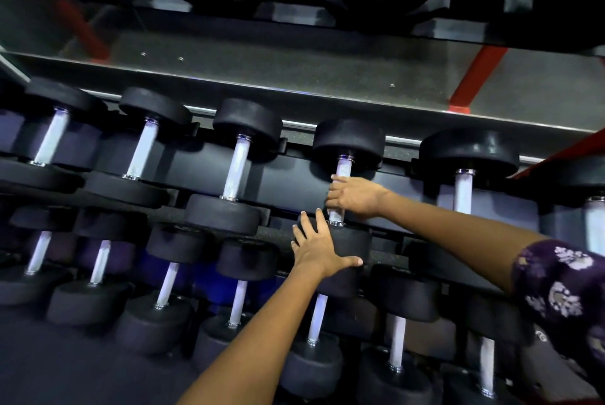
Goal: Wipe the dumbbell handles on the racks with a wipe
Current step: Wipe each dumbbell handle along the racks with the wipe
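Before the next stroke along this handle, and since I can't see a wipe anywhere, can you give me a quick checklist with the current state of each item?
1. Right hand gripping the dumbbell handle in the upper row: ok, fingers are curled round it.
2. Wipe between palm and handle: cannot tell, none shows; the hand hides that spot.
3. Left hand steadying the dumbbell: ok, it rests flat on the near head.
4. Dumbbell seated in the rack: ok, both heads sit level with the neighbours.
5. Room to slide along the handle: ok, bare handle shows above and below the hand.
6. Next handle to the right free: ok, nothing on it.
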